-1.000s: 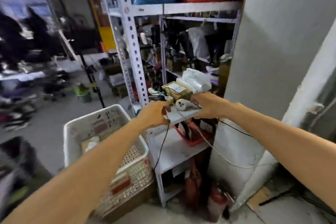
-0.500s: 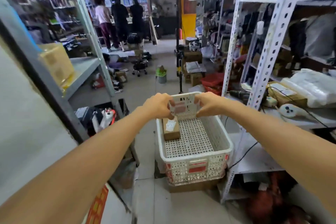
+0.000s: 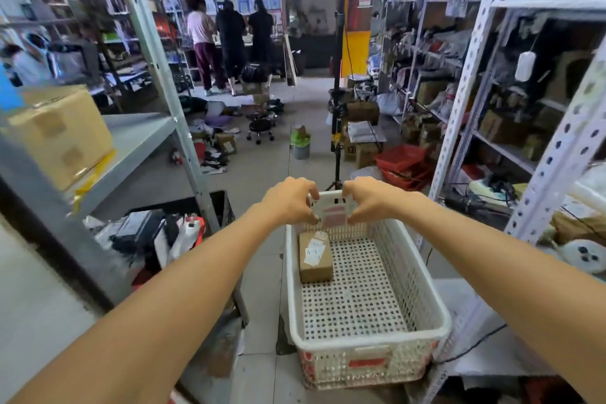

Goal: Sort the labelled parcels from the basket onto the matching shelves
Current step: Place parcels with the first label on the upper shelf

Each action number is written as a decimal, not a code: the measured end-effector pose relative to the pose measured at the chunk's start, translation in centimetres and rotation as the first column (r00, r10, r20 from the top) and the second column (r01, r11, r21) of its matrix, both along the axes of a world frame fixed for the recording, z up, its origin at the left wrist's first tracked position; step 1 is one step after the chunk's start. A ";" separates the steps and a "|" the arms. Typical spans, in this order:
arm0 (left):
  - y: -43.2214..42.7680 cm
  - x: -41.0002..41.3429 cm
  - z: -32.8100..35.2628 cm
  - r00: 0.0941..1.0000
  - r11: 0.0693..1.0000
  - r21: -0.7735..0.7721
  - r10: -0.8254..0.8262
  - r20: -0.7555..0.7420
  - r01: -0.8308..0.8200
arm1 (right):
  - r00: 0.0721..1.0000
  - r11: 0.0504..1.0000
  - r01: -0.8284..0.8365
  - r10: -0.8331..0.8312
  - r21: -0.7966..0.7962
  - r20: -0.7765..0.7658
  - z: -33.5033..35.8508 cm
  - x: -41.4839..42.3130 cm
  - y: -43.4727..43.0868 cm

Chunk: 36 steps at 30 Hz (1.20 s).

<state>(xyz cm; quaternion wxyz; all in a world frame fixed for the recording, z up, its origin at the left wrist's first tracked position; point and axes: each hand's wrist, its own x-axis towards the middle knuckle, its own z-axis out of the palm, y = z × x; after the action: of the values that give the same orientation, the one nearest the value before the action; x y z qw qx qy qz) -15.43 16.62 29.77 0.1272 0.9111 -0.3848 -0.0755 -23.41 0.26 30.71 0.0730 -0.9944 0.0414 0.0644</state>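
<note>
White plastic basket (image 3: 370, 339), perforated all over, stands on the floor of the aisle in my feed. Both arms reach out over it. My left hand (image 3: 290, 203) and right hand (image 3: 370, 202) sit close together at its far end, fingers curled over the far rim and thumbs under, each gripping that end wall. One brown cardboard parcel (image 3: 315, 261) lies flat on the basket floor in the far left corner, against the left wall, with a white label (image 3: 314, 251) on top; I cannot read it surely. A grey metal shelf (image 3: 137, 141) carrying a large carton (image 3: 62, 134) is on the left, and a white slotted rack (image 3: 557, 154) is on the right.
</note>
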 end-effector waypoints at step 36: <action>-13.8 25.2 -31.2 0.889 0.941 0.334 0.203 -0.410 -0.061 | 0.902 0.982 0.109 -0.033 0.153 -0.430 -31.4 26.2 -14.6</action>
<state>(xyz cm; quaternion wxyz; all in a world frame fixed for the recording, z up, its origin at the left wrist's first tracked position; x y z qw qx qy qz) 9.76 2.86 -1.41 0.0697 0.9033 -0.2658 -0.3294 2.81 -14.33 -0.69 0.1507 -0.9440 0.0870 0.2803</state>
